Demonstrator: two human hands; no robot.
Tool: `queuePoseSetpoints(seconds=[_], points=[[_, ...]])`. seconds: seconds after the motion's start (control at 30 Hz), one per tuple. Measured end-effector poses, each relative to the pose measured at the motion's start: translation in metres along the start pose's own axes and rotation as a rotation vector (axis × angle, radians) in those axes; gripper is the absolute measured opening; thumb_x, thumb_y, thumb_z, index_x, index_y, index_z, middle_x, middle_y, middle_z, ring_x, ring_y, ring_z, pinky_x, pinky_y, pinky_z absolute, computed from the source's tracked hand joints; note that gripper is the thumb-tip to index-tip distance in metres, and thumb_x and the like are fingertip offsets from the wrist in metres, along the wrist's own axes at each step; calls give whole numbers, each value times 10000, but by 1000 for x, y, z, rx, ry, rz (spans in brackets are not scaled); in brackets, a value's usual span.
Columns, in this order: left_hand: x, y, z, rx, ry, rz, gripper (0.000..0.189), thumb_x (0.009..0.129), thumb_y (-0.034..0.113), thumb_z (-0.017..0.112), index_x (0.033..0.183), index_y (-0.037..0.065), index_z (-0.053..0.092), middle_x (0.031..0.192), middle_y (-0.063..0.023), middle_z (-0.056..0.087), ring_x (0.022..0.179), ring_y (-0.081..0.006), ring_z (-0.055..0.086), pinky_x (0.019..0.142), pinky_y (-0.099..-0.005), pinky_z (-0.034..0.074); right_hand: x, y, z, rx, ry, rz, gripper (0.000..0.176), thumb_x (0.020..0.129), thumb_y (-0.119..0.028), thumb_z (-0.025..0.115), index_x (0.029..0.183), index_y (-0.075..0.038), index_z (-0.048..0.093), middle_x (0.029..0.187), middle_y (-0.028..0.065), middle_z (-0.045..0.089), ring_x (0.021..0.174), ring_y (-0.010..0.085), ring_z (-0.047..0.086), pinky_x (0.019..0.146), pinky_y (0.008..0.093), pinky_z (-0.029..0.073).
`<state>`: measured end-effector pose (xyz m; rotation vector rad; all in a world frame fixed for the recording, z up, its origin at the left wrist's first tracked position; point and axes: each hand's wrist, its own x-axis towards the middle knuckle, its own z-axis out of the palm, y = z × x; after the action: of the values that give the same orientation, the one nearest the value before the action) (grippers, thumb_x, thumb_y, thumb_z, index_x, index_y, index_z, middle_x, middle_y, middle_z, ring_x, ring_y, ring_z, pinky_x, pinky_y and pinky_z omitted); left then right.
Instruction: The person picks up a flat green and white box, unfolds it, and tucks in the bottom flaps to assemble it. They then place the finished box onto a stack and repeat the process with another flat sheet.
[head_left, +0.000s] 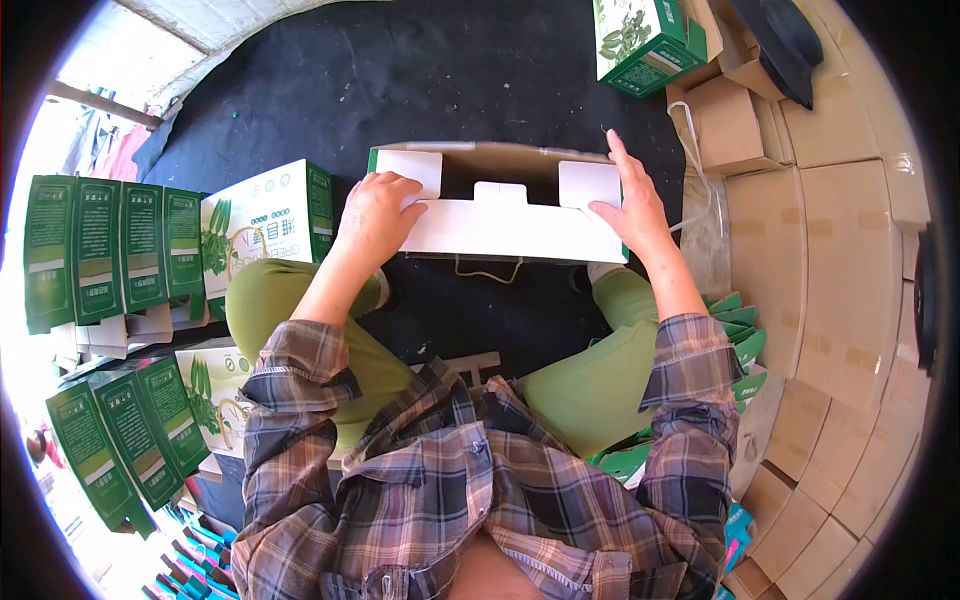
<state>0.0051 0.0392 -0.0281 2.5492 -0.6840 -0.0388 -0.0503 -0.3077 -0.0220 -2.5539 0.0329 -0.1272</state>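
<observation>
Holding a green-and-white gift carton (500, 242) by both ends, mouth upward, probably to keep the long opening level and spread. On one side, with the left hand (385, 215), curled over the left dust flap (414, 165) and gripping that corner, thumb laid towards the near edge, presumably to stop the card from springing up. On the other, with the right hand (640, 205), stretched out straight along the right end, thumb resting over the end of the long tuck flap (510, 222), just beside the right dust flap (582, 180); seemingly bracing, though impossible to tell whether truly pinching.

Placed squarely between the two sets of fingers, with the dark opening between and beyond the thumbs, and the tuck flap spread across on the near side. Below the thumbs, past the near edge, a rope handle (490, 276) in a loose loop. Unclear whether resting on the black ground sheet (420, 80) or raised off it.

To the left of the left fingers, printed gift boxes (270, 215) packed side by side, perhaps for mutual support. Beyond the right fingers, another printed box (650, 70); to their right, brown cardboard boxes (765, 230) stacked closely, perhaps to save floor.
</observation>
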Motion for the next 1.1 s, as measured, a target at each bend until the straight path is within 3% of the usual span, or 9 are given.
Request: queuePoseSetpoints(seconds=[0.13,0.2,0.3,0.33,0.37,0.43,0.47,0.77,1.1], points=[[5,-8,7,-91,27,-76,139,829,108,628,931,37,692,938,-160,652,954,-337,597,844,-408,479,-1,17,2,-49,-66,-70,707,753,-22,701,1387,-251,489,1353,115,505,1164,349,527,1003,404,441],[9,-16,10,-263,212,-200,99,844,91,601,885,21,659,900,-150,631,938,-336,597,819,-390,479,0,22,4,-69,-84,-58,622,782,-9,664,1348,-234,543,1358,108,511,1168,341,526,1007,398,439],[11,-21,11,-277,371,-260,151,869,100,600,1003,30,583,1009,-152,580,972,-314,582,833,-393,461,-1,25,4,-87,-91,-47,500,851,-25,587,1309,-225,585,1382,96,509,1170,325,527,1020,386,428],[13,-21,9,-288,305,-350,343,834,158,677,1145,55,573,1201,-176,533,1131,-334,518,929,-414,439,-1,23,3,-55,-118,-27,477,872,-40,564,1311,-227,583,1393,97,503,1175,320,525,1026,383,422],[13,-18,11,-290,301,-346,343,834,158,677,1145,55,573,1201,-176,533,1131,-334,518,929,-414,439,-2,22,3,-24,-144,-6,455,893,-56,541,1313,-228,581,1404,97,498,1180,315,522,1031,379,416],[12,-10,15,-124,231,-172,579,761,225,764,1282,98,545,1366,-184,439,1271,-374,398,1034,-430,390,-3,18,3,-38,-141,15,425,895,-110,564,1303,-225,590,1393,96,506,1183,317,519,1027,380,419],[10,-10,17,-129,77,-218,764,687,254,824,1369,142,498,1460,-161,355,1341,-397,299,1076,-448,369,-5,16,3,-49,-141,29,401,896,-163,587,1293,-222,599,1382,95,515,1186,319,516,1023,381,422],[13,13,25,0,9,-296,695,629,217,850,1257,121,567,1286,-118,471,1247,-364,382,983,-445,458,-12,-11,22,-292,-107,109,725,682,-275,820,1330,-169,512,1277,113,477,1139,359,479,974,437,449],[14,19,33,137,70,-304,660,619,220,859,1209,118,583,1257,-104,486,1216,-351,413,941,-436,487,-11,-16,26,-389,-72,136,629,691,-262,821,1247,-158,546,1247,101,484,1143,357,479,926,444,471]])
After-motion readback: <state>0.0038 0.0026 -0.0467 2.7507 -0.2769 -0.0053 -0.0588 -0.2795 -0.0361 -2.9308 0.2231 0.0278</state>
